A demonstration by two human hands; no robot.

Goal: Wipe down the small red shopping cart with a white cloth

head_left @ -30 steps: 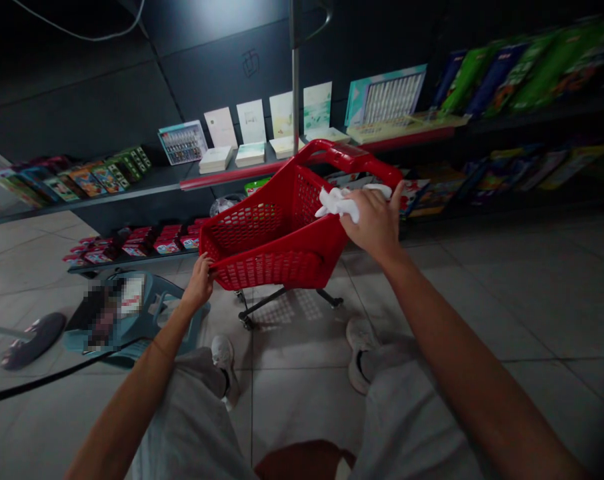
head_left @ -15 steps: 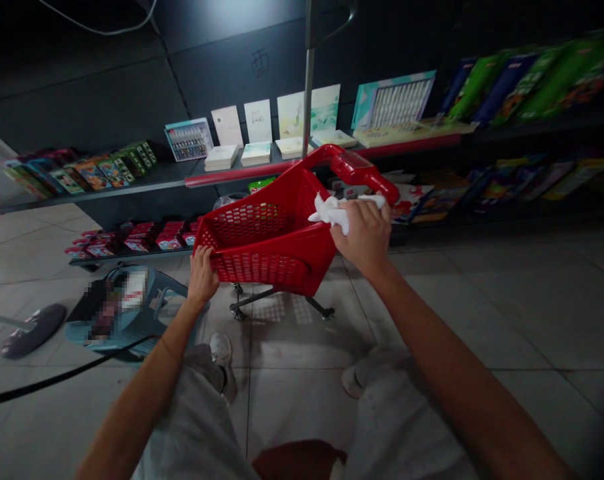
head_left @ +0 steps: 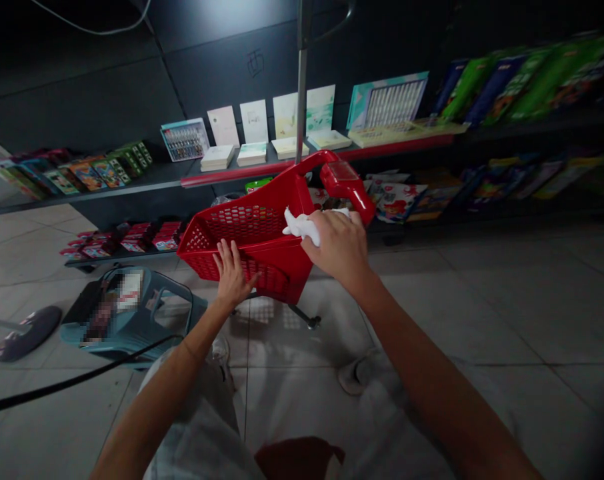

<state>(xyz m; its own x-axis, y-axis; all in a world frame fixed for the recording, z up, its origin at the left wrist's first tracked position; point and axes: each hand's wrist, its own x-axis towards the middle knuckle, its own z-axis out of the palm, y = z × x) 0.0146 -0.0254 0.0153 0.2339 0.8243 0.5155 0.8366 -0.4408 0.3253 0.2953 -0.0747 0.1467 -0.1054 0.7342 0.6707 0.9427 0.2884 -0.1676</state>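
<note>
In front of me stands a small red shopping cart [head_left: 262, 257] with perforated sides, its handle toward the upper right. My right hand [head_left: 338, 245] is closed around a crumpled white cloth [head_left: 302, 225], at the cart's handle end and near side rim. Part of the cloth sticks out to the left of my fingers, and the rest is hidden under the hand. My left hand [head_left: 232, 273] has its fingers spread, at the near side wall of the cart below the rim. Whether its fingertips press on the cart I cannot tell.
Behind the cart, a dark shelf holds upright cards and booklets [head_left: 255, 121], boxed sets and green packages [head_left: 475, 83]. Red packs [head_left: 139, 237] lie on the lower shelf. A blue-grey plastic stool-like item [head_left: 175, 310] and a round pole base [head_left: 29, 333] stand at left, near a black cable [head_left: 82, 378].
My left hand has left the cart's front corner and moved right along its near side, fingers now spread. The right hand, with the cloth, and the cart have shifted left and slightly down.
</note>
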